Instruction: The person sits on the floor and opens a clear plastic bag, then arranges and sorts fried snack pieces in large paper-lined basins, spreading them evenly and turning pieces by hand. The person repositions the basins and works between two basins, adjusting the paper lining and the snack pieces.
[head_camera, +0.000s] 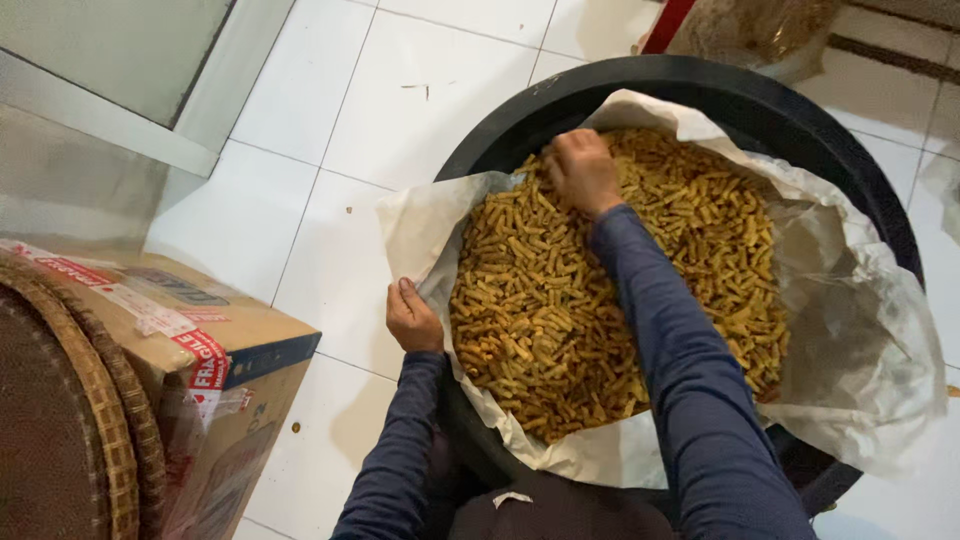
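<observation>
A large black round tub (870, 175) stands on the white tiled floor, lined with pale paper (860, 380). It is filled with many short golden-brown fried snack sticks (540, 310). My right hand (580, 170) reaches across to the far side of the pile, fingers curled down into the sticks. My left hand (412, 318) grips the paper lining at the tub's near left rim. Both arms wear dark blue sleeves.
A taped cardboard box (215, 345) stands at the left, with a round woven tray (70, 420) leaning in front of it. A glass door frame (215, 90) fills the top left. A filled clear bag (760, 30) sits beyond the tub.
</observation>
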